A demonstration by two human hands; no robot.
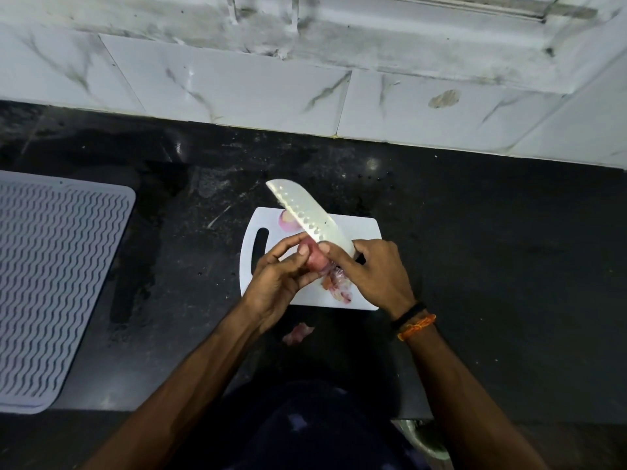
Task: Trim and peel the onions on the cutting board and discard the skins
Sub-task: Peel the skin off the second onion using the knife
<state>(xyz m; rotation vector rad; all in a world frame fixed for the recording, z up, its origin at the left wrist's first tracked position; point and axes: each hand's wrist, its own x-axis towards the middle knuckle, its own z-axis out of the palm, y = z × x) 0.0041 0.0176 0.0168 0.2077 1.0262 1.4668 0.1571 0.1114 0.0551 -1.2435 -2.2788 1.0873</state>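
Observation:
My left hand (281,276) grips a small pink onion (314,256) above the white cutting board (363,228). My right hand (373,269) holds a wide-bladed knife (308,212), blade pointing up and left, with its thumb against the onion. Loose papery skins (336,283) hang and lie under the onion on the board. A peeled onion piece (286,221) rests at the board's far edge, partly behind the blade. Another scrap of skin (298,332) lies on the counter in front of the board.
The board sits on a black stone counter (492,249) against a white marbled tile wall (237,89). A grey ribbed drying mat (57,279) lies at the left. A metal vessel (424,439) shows below the counter's front edge.

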